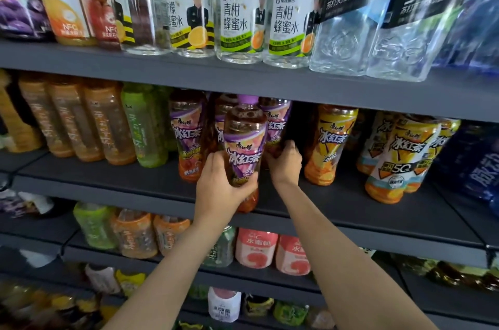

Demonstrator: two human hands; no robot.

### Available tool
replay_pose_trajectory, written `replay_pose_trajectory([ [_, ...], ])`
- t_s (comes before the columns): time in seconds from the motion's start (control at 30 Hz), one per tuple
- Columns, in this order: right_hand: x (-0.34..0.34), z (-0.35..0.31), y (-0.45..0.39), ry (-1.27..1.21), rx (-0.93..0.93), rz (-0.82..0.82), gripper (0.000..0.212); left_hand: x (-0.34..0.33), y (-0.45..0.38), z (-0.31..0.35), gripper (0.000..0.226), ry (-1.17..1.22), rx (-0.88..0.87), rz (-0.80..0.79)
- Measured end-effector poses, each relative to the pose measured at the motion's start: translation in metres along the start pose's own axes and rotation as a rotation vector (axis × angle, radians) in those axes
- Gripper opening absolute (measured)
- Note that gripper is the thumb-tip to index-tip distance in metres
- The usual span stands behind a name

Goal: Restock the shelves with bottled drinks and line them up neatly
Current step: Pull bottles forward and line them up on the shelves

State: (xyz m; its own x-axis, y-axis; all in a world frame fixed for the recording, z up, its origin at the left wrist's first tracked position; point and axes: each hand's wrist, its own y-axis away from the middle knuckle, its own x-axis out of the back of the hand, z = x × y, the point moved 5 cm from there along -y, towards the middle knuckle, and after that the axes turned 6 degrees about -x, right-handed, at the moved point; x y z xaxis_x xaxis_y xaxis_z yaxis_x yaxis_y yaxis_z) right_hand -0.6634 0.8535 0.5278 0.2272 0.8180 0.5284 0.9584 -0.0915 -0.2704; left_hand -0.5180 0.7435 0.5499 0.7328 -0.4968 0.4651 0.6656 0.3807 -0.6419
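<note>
Centre of the frame: the left hand [221,189] grips the lower body of a purple-capped iced tea bottle [244,151], fingers wrapped around the front of its label. The bottle stands upright at the front edge of the middle shelf [351,211], its base apparently on or just above the shelf board; contact cannot be confirmed. Holding it low and upright probably lets it slide straight into the row with its label facing out.

Just right of it, the right hand [285,162] curls around the lower part of a second purple-label bottle [275,124] standing deeper on the shelf, most likely steadying it or pushing it back to make room in front. A third bottle of the same kind [189,135] stands to the left, so the three form one product group.

Right of centre, a dark gap separates this group from the yellow-label tea bottles [332,143], which stand slightly tilted in the wide-angle view. Upper part of the frame: clear honey-water bottles [237,24] and soda water bottles [348,19] fill the top shelf. Lower left: green and orange bottles [113,230] occupy the shelf below.

Judged from this layout, the purple row is being filled front to back, and the front bottle is not yet aligned with its neighbours.
</note>
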Motion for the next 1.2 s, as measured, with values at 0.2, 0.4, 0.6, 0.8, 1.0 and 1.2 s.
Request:
replay_pose_trajectory([
  [0.2, 0.018, 0.003, 0.016, -0.128, -0.012, -0.073, 0.057, 0.000, -0.005, 0.007, 0.052, 0.020, -0.051, -0.035],
  [0.4, 0.035, 0.030, 0.066, -0.350, 0.065, -0.484, 0.057, -0.030, -0.015, 0.022, 0.061, 0.016, -0.031, -0.146],
  [0.6, 0.030, 0.018, 0.070, -0.145, 0.094, -0.284, 0.054, -0.032, -0.007, 0.025, 0.066, 0.060, -0.033, -0.110],
  [0.8, 0.020, 0.013, 0.070, -0.130, 0.023, -0.191, 0.054, 0.008, 0.012, -0.021, 0.038, 0.027, 0.008, 0.159],
  [1.0, 0.016, 0.011, 0.070, -0.008, -0.033, -0.188, 0.063, 0.032, -0.007, -0.066, 0.056, 0.033, 0.354, 0.220],
  [1.2, 0.018, 0.008, 0.071, -0.024, -0.061, -0.171, 0.060, 0.017, -0.006, -0.090, 0.073, -0.046, 0.405, -0.039],
])
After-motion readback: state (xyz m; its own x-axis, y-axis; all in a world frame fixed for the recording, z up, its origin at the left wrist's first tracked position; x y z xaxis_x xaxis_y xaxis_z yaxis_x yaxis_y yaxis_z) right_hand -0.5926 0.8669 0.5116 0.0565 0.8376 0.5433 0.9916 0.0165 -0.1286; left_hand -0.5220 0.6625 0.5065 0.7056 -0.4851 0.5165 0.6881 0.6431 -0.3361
